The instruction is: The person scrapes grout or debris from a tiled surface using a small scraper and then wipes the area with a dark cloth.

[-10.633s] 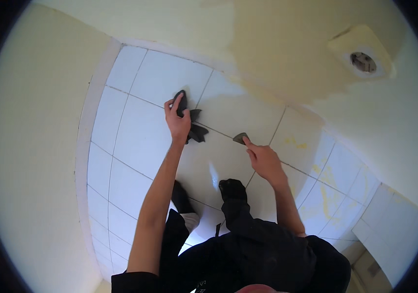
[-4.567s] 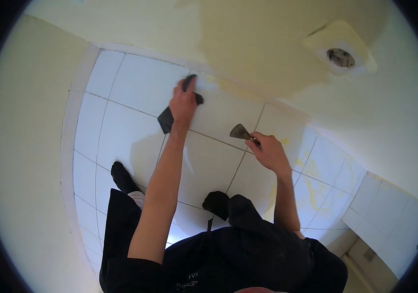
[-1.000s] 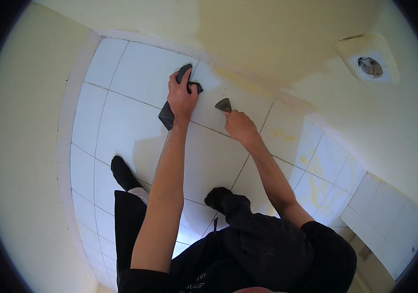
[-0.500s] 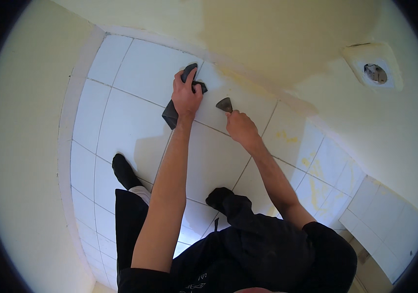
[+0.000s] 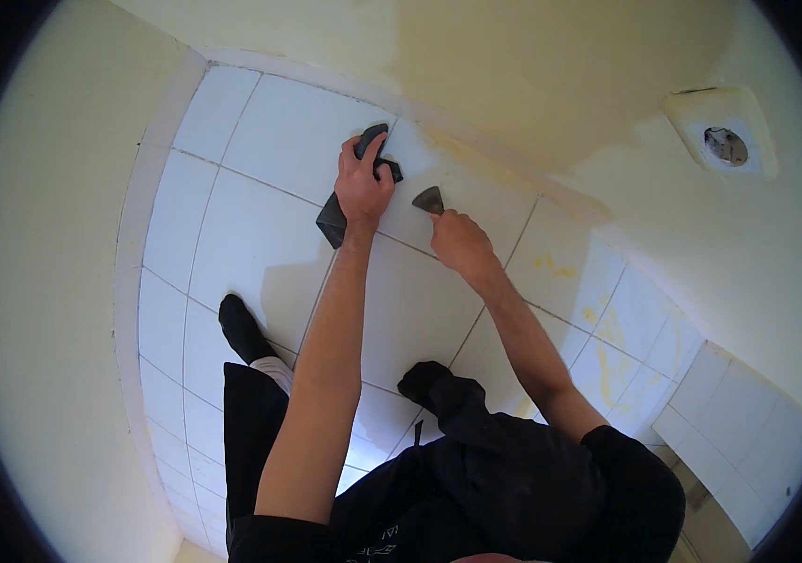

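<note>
My left hand [image 5: 364, 190] is closed on the handle of a black hand float [image 5: 331, 223], which is low over the white tiled floor; its lower end shows beside my wrist. My fingers cover most of its middle, and I cannot tell whether its face touches the tiles. To the right, my right hand [image 5: 462, 241] grips a putty knife [image 5: 428, 200] by its handle. The knife's dark, flared blade points toward the wall and a little left, a short gap from the float.
Pale yellow walls [image 5: 551, 84] rise ahead and at the left. A round hole [image 5: 726, 146] with a light surround is in the wall at upper right. Yellow smears [image 5: 607, 328] mark tiles at the right, near a white tiled ledge [image 5: 739, 413]. My socked feet [image 5: 243, 327] stand below the hands.
The whole view has shifted slightly. My right hand with the putty knife has come a little left, closer to the float. My left hand keeps its grip in nearly the same place.
</note>
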`<state>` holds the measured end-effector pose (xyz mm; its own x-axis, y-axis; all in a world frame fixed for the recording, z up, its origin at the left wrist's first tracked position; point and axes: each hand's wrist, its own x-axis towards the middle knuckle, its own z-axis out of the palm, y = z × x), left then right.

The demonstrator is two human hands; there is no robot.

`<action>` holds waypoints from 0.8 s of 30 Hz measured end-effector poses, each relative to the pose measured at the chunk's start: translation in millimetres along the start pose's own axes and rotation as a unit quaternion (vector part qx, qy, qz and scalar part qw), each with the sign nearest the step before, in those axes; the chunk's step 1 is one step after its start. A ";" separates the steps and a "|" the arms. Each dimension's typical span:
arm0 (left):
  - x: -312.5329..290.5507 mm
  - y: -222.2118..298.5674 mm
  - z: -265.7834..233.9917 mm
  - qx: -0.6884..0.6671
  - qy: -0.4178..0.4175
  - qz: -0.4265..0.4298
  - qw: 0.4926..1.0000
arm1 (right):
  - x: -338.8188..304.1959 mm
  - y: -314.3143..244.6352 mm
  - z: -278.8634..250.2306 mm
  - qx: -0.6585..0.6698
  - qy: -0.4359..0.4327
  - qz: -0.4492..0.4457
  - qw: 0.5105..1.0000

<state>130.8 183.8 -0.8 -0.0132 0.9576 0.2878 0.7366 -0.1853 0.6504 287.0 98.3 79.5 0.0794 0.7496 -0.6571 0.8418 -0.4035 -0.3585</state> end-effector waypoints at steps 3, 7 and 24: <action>-0.8 0.7 1.3 0.017 0.004 0.001 1.000 | 1.2 -1.5 -0.4 -0.005 0.002 -0.008 1.000; 0.2 -1.1 1.8 0.011 0.012 0.010 1.000 | 3.6 7.5 1.1 -0.026 -0.025 -0.027 0.999; -0.1 -0.9 1.1 0.020 0.010 0.009 1.000 | -18.1 34.8 10.5 -0.004 -0.005 0.014 1.000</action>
<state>130.9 184.1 -2.2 -0.0134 0.9496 0.3132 0.7632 -0.1927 0.6167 309.3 65.2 71.9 0.0972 0.7331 -0.6731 0.8441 -0.4191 -0.3345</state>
